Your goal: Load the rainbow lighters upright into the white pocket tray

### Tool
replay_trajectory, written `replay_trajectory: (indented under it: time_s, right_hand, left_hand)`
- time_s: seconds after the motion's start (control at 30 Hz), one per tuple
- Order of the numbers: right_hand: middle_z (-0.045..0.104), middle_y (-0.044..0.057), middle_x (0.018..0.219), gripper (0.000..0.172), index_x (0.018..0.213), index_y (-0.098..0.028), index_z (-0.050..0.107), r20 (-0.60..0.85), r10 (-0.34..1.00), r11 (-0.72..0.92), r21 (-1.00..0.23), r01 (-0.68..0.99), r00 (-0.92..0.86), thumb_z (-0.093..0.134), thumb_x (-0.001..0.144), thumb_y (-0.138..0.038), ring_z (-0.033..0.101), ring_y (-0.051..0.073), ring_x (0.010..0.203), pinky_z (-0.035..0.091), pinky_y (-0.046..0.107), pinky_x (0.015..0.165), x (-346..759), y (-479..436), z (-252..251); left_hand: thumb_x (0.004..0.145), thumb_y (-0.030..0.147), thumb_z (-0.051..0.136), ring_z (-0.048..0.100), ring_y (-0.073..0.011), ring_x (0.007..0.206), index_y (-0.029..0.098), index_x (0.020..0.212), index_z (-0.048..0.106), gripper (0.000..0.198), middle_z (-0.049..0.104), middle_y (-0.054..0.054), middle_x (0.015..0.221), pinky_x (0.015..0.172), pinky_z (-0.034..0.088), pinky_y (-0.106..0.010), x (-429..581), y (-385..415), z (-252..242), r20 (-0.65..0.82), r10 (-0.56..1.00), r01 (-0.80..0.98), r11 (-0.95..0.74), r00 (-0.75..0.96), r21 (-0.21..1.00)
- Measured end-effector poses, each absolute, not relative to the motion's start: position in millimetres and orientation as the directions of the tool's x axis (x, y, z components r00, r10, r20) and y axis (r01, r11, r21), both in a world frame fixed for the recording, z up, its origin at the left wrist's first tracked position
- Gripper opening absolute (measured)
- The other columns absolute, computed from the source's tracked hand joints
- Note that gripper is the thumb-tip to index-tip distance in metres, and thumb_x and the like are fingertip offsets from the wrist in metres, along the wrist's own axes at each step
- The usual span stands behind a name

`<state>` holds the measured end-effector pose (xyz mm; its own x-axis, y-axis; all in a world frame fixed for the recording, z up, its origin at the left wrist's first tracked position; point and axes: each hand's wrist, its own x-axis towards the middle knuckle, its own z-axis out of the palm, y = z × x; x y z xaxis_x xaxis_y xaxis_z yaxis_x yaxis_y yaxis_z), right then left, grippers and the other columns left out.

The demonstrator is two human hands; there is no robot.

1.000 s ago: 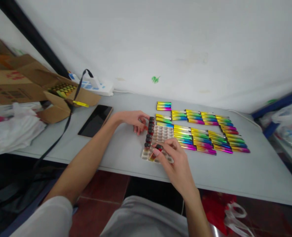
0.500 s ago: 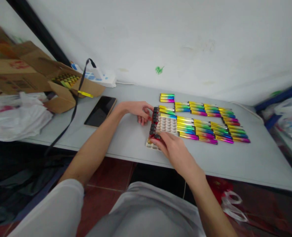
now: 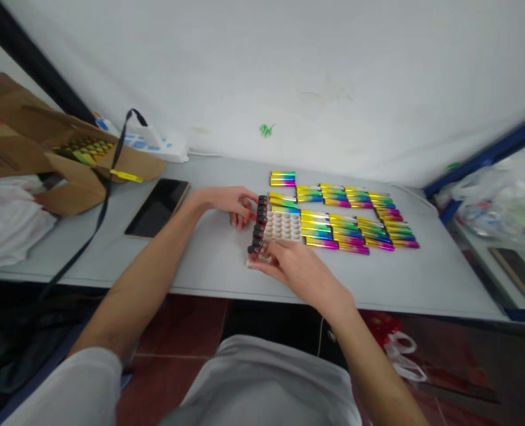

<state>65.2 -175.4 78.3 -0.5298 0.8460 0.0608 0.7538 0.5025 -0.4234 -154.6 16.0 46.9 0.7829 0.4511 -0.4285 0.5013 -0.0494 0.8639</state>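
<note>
Lighter (image 3: pixel 253 250), long axis near upright, now at near-left corner of tray (image 3: pixel 284 226), pinched by right hand (image 3: pixel 301 266); left hand (image 3: pixel 232 202) beside far-left corner, hold unclear.

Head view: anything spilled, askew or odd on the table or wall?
No spill or breakage visible. Two mild oddities: a green mark stands out against the pale wall, and one small group of shiny coloured sticks sits farther back on the table than the other rows.

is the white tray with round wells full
Only partly: black-and-red sticks line the left edge of the white tray with round wells; many wells show empty.
</note>
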Motion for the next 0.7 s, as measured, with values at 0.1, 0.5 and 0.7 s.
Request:
replay_trajectory:
  time_s: [0.1,0.5,0.7]
  right_hand:
    - [0.077,0.006,0.095,0.028,0.104,-0.018,0.073,0.083,0.848,0.478,-0.547,0.688,-0.523,0.066,0.105,-0.045,0.072,0.021,0.088,0.052,0.029,0.078,87,-181,75]
    - [0.079,0.004,0.086,0.024,0.096,-0.018,0.076,0.182,0.976,0.204,-0.585,0.785,-0.118,0.061,0.107,-0.034,0.069,0.017,0.073,0.047,0.027,0.070,229,-165,80]
    - [0.080,0.004,0.089,0.024,0.099,-0.018,0.077,0.271,0.961,0.195,-0.549,0.813,-0.047,0.061,0.104,-0.035,0.069,0.017,0.074,0.048,0.028,0.071,269,-149,95]
  left_hand:
    - [0.073,0.036,0.086,0.077,-0.0212,0.064,0.018,0.109,0.071,0.042,0.081,-0.005,0.078,0.055,0.060,-0.024,-154,15,50,-0.455,0.446,0.525,-0.041,0.771,0.850]
    - [0.075,0.052,0.084,0.073,-0.0183,0.065,0.022,0.105,0.073,0.043,0.081,-0.001,0.081,0.058,0.054,-0.021,-154,11,61,-0.512,0.462,0.590,-0.032,0.724,0.807]
    - [0.074,0.060,0.083,0.070,-0.0168,0.061,0.033,0.108,0.078,0.043,0.081,0.004,0.079,0.059,0.055,-0.022,-158,15,56,-0.537,0.489,0.628,-0.028,0.687,0.778]
